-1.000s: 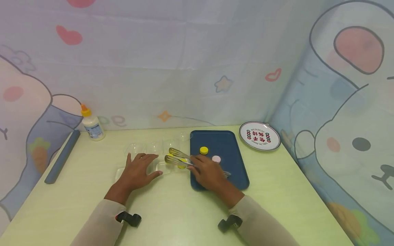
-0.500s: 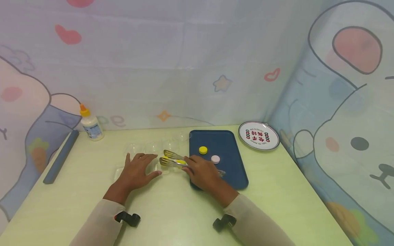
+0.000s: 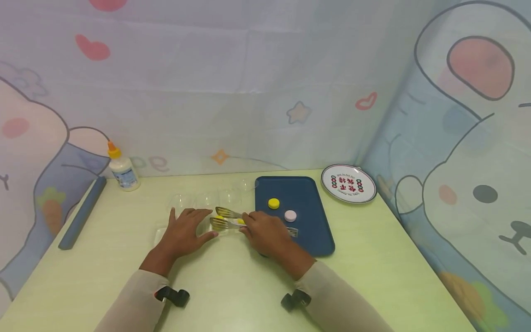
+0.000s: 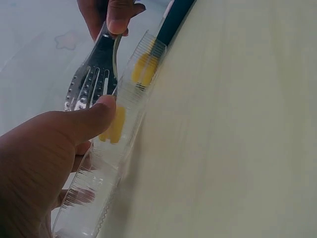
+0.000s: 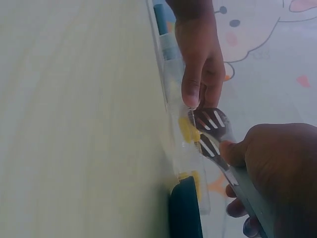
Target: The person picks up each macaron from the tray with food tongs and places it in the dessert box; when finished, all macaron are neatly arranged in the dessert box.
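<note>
My left hand holds the clear plastic macaron box, its thumb at the near rim and its fingers on the far side. The box's clear lid stands folded back behind it. In my right hand are slotted metal tongs, their ends spread apart over the box beside my left thumb. One yellow macaron shows in the box right below the tong ends. Another yellow macaron sits in the box further right, partly hidden by the right hand in the head view.
A blue tray right of the box bears a yellow macaron, a pink macaron and a small clear item. Behind it lies a printed plate. A glue bottle and a long blue-grey bar are at left.
My right hand has moved left with the tongs, and the yellow macaron at their ends has shifted left and lower into the box. The left hand stays in place.
</note>
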Action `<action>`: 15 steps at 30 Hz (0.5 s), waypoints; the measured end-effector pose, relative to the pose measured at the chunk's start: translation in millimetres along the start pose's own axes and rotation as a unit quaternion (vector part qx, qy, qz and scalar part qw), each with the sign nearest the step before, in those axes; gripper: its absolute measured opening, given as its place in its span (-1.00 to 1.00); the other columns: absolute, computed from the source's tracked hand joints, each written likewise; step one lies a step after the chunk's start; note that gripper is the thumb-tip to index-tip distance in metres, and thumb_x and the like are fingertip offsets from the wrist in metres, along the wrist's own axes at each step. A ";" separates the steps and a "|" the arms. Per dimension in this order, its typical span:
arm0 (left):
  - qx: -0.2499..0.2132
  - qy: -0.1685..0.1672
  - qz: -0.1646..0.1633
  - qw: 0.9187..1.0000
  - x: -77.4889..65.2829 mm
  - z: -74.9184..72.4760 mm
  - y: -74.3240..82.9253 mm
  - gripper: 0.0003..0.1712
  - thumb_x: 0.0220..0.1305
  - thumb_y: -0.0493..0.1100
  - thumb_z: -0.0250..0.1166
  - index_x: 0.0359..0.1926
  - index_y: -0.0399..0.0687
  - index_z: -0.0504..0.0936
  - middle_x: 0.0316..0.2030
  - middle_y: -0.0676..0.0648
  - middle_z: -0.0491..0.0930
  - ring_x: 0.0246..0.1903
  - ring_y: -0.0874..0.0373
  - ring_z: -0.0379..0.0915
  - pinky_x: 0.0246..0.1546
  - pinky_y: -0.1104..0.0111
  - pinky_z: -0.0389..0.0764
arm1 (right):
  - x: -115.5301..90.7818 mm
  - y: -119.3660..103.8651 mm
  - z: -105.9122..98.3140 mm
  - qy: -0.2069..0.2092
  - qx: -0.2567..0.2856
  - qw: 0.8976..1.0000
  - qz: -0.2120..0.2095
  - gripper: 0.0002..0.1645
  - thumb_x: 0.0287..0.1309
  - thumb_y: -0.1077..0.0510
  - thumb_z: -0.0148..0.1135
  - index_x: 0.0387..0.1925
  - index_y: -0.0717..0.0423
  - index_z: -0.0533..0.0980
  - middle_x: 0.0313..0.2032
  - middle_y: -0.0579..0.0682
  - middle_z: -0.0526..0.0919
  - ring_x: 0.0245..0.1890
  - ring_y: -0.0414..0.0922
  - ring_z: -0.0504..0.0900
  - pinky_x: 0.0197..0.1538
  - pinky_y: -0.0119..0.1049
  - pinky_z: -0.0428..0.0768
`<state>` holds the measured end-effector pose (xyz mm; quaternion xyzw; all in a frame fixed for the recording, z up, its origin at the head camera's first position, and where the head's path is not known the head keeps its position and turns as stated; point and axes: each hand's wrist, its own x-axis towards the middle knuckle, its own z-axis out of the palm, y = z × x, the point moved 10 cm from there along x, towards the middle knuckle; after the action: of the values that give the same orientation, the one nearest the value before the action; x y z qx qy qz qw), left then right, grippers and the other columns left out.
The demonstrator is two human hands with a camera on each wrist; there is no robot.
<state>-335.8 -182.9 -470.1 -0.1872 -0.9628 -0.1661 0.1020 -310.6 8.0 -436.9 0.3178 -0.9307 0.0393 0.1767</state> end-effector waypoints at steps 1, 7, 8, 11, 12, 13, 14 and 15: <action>0.001 0.001 0.001 1.000 -0.1 -0.6 0.7 -0.21 0.40 0.27 0.44 0.48 -0.02 0.57 0.39 -0.17 0.66 0.42 -0.29 0.48 0.45 -0.70 -0.03 | 0.7 -0.7 0.4 -0.003 -0.004 1.000 0.000 -0.49 0.59 -0.14 0.26 0.34 0.03 0.65 0.08 -0.07 0.83 0.05 -0.15 0.82 -0.11 -0.24 0.82; 0.000 0.008 0.004 1.000 -0.3 -3.1 2.9 -0.21 0.38 0.25 0.47 0.47 -0.02 0.58 0.37 -0.17 0.67 0.39 -0.29 0.50 0.44 -0.70 -0.01 | 4.2 -3.5 1.1 -0.022 -0.020 1.000 0.006 -0.48 0.60 -0.15 0.24 0.36 0.02 0.65 0.07 -0.08 0.82 0.02 -0.17 0.81 -0.15 -0.25 0.82; 0.000 0.009 0.004 1.000 -0.4 -3.0 2.8 -0.21 0.37 0.25 0.48 0.47 -0.02 0.58 0.37 -0.17 0.67 0.39 -0.29 0.50 0.44 -0.70 -0.01 | 4.8 -4.0 1.2 -0.025 -0.024 0.999 0.007 -0.48 0.60 -0.15 0.24 0.36 0.02 0.64 0.07 -0.08 0.82 0.01 -0.17 0.81 -0.17 -0.25 0.82; -0.001 0.009 0.005 1.000 -0.6 -2.2 2.7 -0.21 0.37 0.25 0.48 0.47 -0.02 0.58 0.36 -0.17 0.68 0.39 -0.29 0.51 0.44 -0.71 -0.01 | 6.3 -5.2 2.5 -0.036 -0.039 0.999 0.012 -0.47 0.60 -0.16 0.24 0.36 0.02 0.64 0.03 -0.08 0.82 -0.04 -0.18 0.80 -0.23 -0.26 0.79; -0.001 0.009 0.004 1.000 -0.8 -1.9 2.6 -0.21 0.37 0.25 0.48 0.47 -0.02 0.58 0.36 -0.18 0.68 0.39 -0.30 0.51 0.44 -0.71 -0.01 | 6.7 -5.5 3.1 -0.039 -0.044 0.998 0.013 -0.47 0.59 -0.16 0.24 0.36 0.02 0.64 0.02 -0.08 0.81 -0.05 -0.18 0.79 -0.25 -0.27 0.78; 0.000 0.009 0.004 1.000 -0.9 -1.5 2.4 -0.21 0.37 0.26 0.47 0.47 -0.02 0.58 0.36 -0.18 0.68 0.39 -0.30 0.51 0.44 -0.71 -0.01 | 7.0 -5.8 3.3 -0.041 -0.048 0.998 0.014 -0.47 0.59 -0.17 0.23 0.36 0.02 0.64 0.00 -0.08 0.81 -0.07 -0.19 0.79 -0.27 -0.28 0.78; 0.001 0.008 0.004 1.000 -0.9 -1.2 2.3 -0.21 0.38 0.26 0.47 0.47 -0.02 0.57 0.36 -0.18 0.68 0.39 -0.29 0.51 0.44 -0.71 -0.01 | 7.2 -5.9 3.4 -0.043 -0.051 0.998 0.016 -0.46 0.59 -0.17 0.23 0.36 0.02 0.64 -0.01 -0.09 0.80 -0.09 -0.19 0.78 -0.28 -0.28 0.77; 0.001 0.009 0.005 1.000 -0.7 -1.2 2.5 -0.21 0.38 0.26 0.47 0.47 -0.01 0.57 0.35 -0.18 0.68 0.38 -0.29 0.51 0.43 -0.71 0.00 | 7.2 -5.8 3.4 -0.043 -0.053 0.998 0.017 -0.46 0.59 -0.18 0.23 0.36 0.02 0.64 -0.02 -0.09 0.80 -0.10 -0.19 0.78 -0.28 -0.29 0.76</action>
<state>-334.0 -181.4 -468.5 -0.1902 -0.9611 -0.1664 0.1112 -313.4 -1.4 -437.8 0.2933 -0.9436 -0.0207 0.1519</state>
